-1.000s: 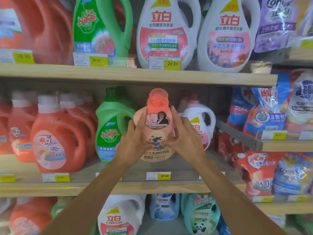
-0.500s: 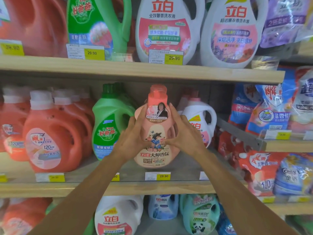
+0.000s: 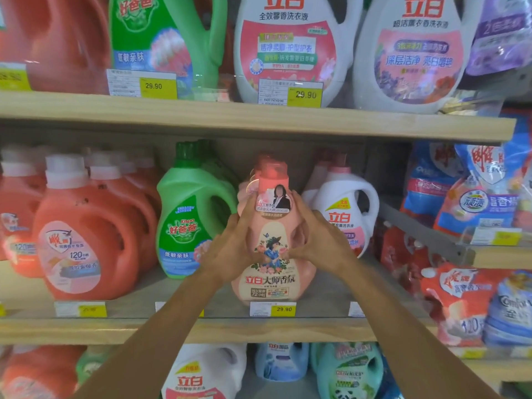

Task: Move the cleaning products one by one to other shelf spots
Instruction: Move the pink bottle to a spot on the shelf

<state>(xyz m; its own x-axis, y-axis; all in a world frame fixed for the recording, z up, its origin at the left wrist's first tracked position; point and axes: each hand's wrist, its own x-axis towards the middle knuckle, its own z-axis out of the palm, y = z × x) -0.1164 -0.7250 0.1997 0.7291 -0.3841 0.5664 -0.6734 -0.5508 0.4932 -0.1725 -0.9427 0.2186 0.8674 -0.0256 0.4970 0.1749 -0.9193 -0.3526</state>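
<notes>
**Pink bottle gripped by both hands, centre of middle shelf**

Left of frame: orange jugs (image 3: 86, 240) stand in rows on the middle shelf (image 3: 172, 329). Next to them, left of centre, a green jug (image 3: 187, 226) stands upright, just beside the left hand (image 3: 230, 249).

Centre of frame: the pink bottle (image 3: 272, 272) is upright above a yellow 29.90 price tag (image 3: 283, 309). Its base is level with the shelf surface, but whether it rests there cannot be told. The left hand grips the bottle's left flank with the fingers curled round its waist. The right hand (image 3: 319, 240) grips the opposite flank in the same way, with the thumb on the front label.

Right of centre: a white jug (image 3: 345, 211) stands close behind the right hand. Right of frame: soft refill pouches (image 3: 475, 197) fill a stepped side shelf. The upper shelf (image 3: 259, 119) runs across the frame close above the bottle's cap.
</notes>
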